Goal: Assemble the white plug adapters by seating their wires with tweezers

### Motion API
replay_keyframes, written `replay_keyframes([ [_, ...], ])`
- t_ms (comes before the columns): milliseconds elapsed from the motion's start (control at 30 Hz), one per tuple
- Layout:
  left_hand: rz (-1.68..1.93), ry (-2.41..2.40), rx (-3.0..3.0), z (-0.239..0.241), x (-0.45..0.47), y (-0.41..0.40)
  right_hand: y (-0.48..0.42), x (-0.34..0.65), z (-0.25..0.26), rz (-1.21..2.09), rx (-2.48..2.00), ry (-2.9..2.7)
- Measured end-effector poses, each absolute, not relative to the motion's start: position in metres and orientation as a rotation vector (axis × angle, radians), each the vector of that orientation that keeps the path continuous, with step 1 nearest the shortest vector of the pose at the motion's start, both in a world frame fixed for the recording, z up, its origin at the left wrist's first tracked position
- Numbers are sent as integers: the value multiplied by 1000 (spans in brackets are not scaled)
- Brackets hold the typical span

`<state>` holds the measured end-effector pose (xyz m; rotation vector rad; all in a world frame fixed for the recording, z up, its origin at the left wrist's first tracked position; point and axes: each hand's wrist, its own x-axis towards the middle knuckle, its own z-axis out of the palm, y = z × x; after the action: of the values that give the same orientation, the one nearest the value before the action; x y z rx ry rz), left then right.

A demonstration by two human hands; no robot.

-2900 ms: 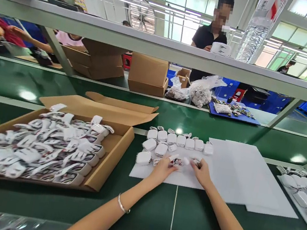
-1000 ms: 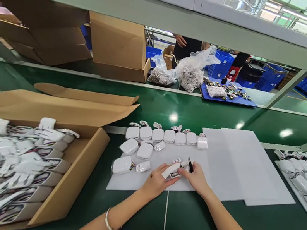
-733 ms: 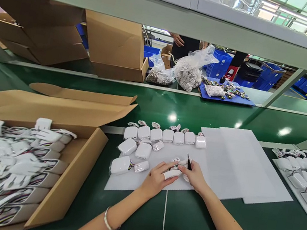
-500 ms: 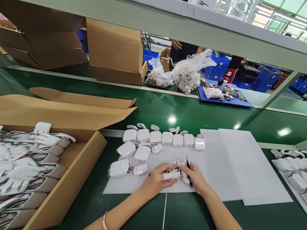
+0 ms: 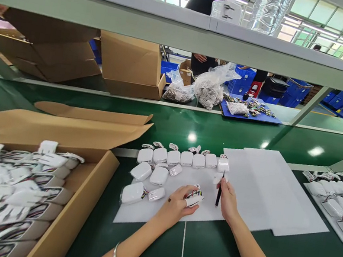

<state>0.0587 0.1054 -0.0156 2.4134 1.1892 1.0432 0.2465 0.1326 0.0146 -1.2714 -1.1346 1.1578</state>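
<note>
My left hand (image 5: 178, 204) grips a white plastic housing (image 5: 194, 199), with coloured wires showing at its open side. To the right, my right hand (image 5: 228, 199) is closed around slim black tweezers (image 5: 219, 193), held upright with the pointed tip at the top. A small white piece (image 5: 217, 178) shows beside the right fingertips; whether they hold it I cannot tell. Both hands are over a white foam sheet (image 5: 182, 183). Behind them stands a row of rounded white units (image 5: 173, 158), and more wrapped units, such as one white unit (image 5: 133, 193), lie to the left.
An open cardboard box (image 5: 94, 194) full of wired white parts fills the left side. More white sheets (image 5: 275, 194) lie to the right, beside a tray of white units (image 5: 338, 209). Bags of small parts (image 5: 208, 91) sit on the far ledge; a person (image 5: 198, 63) stands beyond.
My right hand has moved right, away from the housing, and the tweezers have turned more upright. My left hand still holds the housing. The whole view has shifted slightly downward in the picture.
</note>
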Motion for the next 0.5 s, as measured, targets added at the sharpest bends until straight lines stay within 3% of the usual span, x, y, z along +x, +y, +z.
replay_keyframes([
  [500,1077,1211,2504,-21,63,107,115,242,14,572,-1155,-1632],
])
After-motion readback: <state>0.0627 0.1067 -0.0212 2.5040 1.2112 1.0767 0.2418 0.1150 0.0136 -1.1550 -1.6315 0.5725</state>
